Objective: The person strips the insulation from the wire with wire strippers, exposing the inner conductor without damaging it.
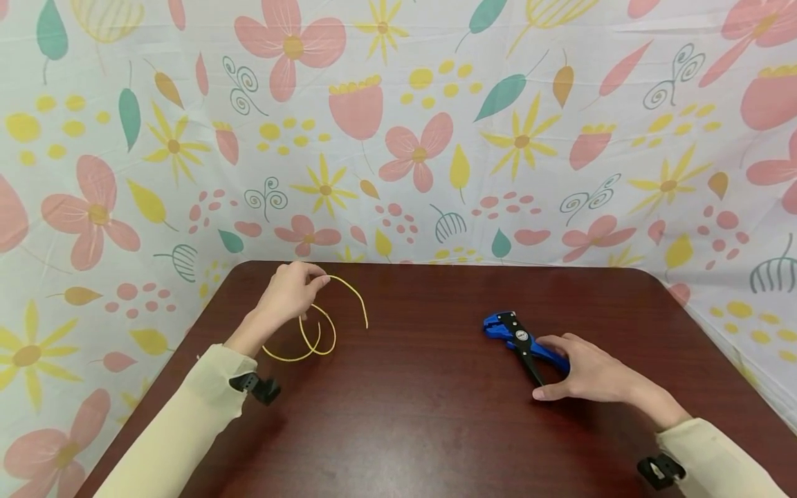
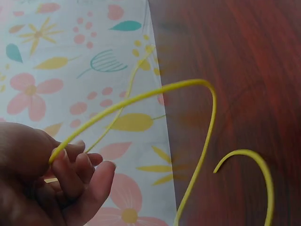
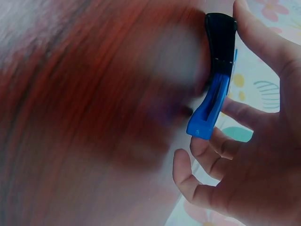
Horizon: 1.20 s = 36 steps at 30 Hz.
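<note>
At the far left of the table, my left hand [image 1: 288,292] pinches a thin yellow wire [image 1: 335,332] between thumb and fingers. One end of the wire arcs out to the right, while the rest hangs in loose loops below the hand. The left wrist view shows the wire [image 2: 207,117] crossing the fingertips. On the right, a wire stripper [image 1: 521,337] with a blue and a black handle points its blue head away and left. My right hand [image 1: 594,372] holds its handles, thumb at the black one and fingers at the blue one [image 3: 204,113].
The dark reddish-brown table [image 1: 398,401] has a glossy surface and rounded far corners. Behind it and along both sides hangs a white cloth [image 1: 398,207] printed with flowers and leaves. A black band [image 1: 255,387] sits on the left sleeve, another [image 1: 660,472] on the right.
</note>
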{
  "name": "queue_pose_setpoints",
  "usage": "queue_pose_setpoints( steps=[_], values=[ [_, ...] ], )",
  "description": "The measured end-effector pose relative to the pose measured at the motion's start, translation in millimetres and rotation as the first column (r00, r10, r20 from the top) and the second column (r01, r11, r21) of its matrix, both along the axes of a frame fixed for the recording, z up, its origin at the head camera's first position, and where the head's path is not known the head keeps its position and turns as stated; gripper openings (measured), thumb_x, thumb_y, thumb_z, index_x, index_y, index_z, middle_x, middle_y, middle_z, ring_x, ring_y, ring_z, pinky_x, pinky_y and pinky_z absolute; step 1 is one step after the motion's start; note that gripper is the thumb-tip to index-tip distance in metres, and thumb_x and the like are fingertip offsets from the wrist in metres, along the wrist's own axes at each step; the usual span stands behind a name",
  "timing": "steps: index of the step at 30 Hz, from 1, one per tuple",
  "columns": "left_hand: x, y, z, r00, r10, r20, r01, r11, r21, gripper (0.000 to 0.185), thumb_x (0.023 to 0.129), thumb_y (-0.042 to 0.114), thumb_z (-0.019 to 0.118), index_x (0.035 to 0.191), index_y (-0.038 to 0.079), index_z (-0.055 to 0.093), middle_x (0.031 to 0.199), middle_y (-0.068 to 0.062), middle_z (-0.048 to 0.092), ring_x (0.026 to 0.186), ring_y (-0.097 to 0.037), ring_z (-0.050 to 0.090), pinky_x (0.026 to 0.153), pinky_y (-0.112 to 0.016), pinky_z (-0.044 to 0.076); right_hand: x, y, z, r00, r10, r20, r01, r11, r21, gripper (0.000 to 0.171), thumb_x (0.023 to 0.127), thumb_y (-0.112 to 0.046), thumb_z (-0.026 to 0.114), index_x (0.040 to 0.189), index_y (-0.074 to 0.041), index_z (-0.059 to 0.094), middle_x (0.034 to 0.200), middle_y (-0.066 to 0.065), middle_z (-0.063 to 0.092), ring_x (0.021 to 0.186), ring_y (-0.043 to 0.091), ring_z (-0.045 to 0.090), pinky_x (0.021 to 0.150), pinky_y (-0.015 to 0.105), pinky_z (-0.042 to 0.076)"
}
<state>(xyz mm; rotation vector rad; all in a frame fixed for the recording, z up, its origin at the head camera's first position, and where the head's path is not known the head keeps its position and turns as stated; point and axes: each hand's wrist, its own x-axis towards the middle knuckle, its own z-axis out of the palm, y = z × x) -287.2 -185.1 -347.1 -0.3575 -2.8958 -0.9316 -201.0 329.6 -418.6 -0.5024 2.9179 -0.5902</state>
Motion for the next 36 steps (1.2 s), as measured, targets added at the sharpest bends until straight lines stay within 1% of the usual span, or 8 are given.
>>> queue_pose_setpoints(
  steps=[9, 14, 17, 20, 23, 27, 32, 36],
  values=[
    [16.4, 4.6, -3.7, 0.998, -0.064, 0.021, 0.063, 0.997, 0.037, 0.028, 0.109, 0.015, 0.058, 0.129, -0.001, 0.07, 0.058, -0.007, 0.06, 0.039, -0.019, 0.062, 0.046, -0.035, 0.054, -1.2, 7.6, 1.8, 0.998, 0.029, 0.052, -0.026, 0.997, -0.073, 0.096, 0.076, -0.053, 0.092, 0.147, -0.001, 0.055, 0.12, 0.009, 0.058, 0.107, 0.028, 0.058, 0.088, 0.052, 0.052],
    [22.4, 8.7, -5.3, 0.997, -0.052, 0.048, 0.055, 0.997, -0.051, 0.032, 0.11, 0.017, 0.057, 0.138, 0.004, 0.066, 0.078, -0.011, 0.07, 0.038, -0.018, 0.061, 0.048, -0.034, 0.053, -3.6, 12.9, 1.3, 0.996, 0.068, 0.054, -0.063, 0.994, -0.09, 0.092, 0.078, -0.048, 0.092, 0.148, 0.0, 0.054, 0.119, 0.009, 0.057, 0.105, 0.026, 0.057, 0.086, 0.049, 0.052],
    [24.0, 12.2, -4.5, 0.998, -0.052, 0.034, 0.057, 0.985, -0.16, 0.035, 0.11, 0.02, 0.059, 0.142, 0.008, 0.064, 0.092, -0.011, 0.073, 0.048, -0.018, 0.06, 0.053, -0.037, 0.05, -5.2, 15.4, 2.1, 0.995, 0.085, 0.047, -0.08, 0.993, -0.088, 0.09, 0.079, -0.046, 0.092, 0.148, -0.001, 0.055, 0.118, 0.008, 0.057, 0.103, 0.024, 0.055, 0.085, 0.046, 0.051],
    [23.5, 15.5, -4.8, 0.998, -0.065, -0.013, 0.06, 0.966, -0.252, 0.034, 0.108, 0.023, 0.062, 0.14, 0.012, 0.067, 0.104, -0.01, 0.073, 0.069, -0.022, 0.062, 0.061, -0.042, 0.049, -7.5, 17.9, 1.9, 0.995, 0.096, 0.037, -0.093, 0.992, -0.085, 0.09, 0.079, -0.046, 0.092, 0.147, -0.002, 0.055, 0.119, 0.007, 0.057, 0.104, 0.022, 0.054, 0.085, 0.044, 0.051],
    [22.5, 18.5, -6.5, 0.994, -0.096, -0.056, 0.075, 0.95, -0.302, 0.033, 0.106, 0.024, 0.065, 0.137, 0.013, 0.07, 0.115, -0.009, 0.071, 0.091, -0.027, 0.066, 0.073, -0.049, 0.054, -9.2, 20.4, 1.5, 0.993, 0.107, 0.042, -0.103, 0.99, -0.093, 0.089, 0.079, -0.045, 0.092, 0.148, -0.001, 0.055, 0.12, 0.008, 0.056, 0.105, 0.023, 0.054, 0.085, 0.044, 0.051],
    [21.9, 22.2, -8.5, 0.984, -0.163, -0.072, 0.128, 0.927, -0.354, 0.033, 0.104, 0.025, 0.068, 0.135, 0.014, 0.072, 0.12, -0.01, 0.065, 0.112, -0.034, 0.062, 0.086, -0.053, 0.054, -10.1, 22.6, 1.8, 0.991, 0.118, 0.069, -0.108, 0.985, -0.132, 0.089, 0.08, -0.04, 0.092, 0.149, -0.001, 0.053, 0.121, 0.01, 0.055, 0.105, 0.025, 0.053, 0.085, 0.043, 0.05],
    [22.3, 25.2, -8.9, 0.969, -0.231, -0.088, 0.178, 0.898, -0.403, 0.031, 0.103, 0.022, 0.071, 0.133, 0.016, 0.074, 0.121, -0.009, 0.064, 0.11, -0.033, 0.056, 0.084, -0.048, 0.053, -10.3, 24.0, 3.5, 0.987, 0.128, 0.094, -0.112, 0.981, -0.16, 0.089, 0.08, -0.034, 0.092, 0.151, 0.0, 0.05, 0.122, 0.011, 0.053, 0.106, 0.025, 0.051, 0.083, 0.041, 0.05],
    [21.5, 26.3, -9.7, 0.96, -0.252, -0.119, 0.182, 0.892, -0.413, 0.03, 0.101, 0.021, 0.073, 0.13, 0.016, 0.076, 0.114, -0.008, 0.062, 0.103, -0.03, 0.054, 0.079, -0.044, 0.052, -10.1, 24.4, 4.2, 0.987, 0.116, 0.109, -0.098, 0.983, -0.157, 0.089, 0.08, -0.034, 0.093, 0.15, 0.001, 0.049, 0.121, 0.011, 0.053, 0.105, 0.026, 0.052, 0.084, 0.043, 0.05]
  ],
)
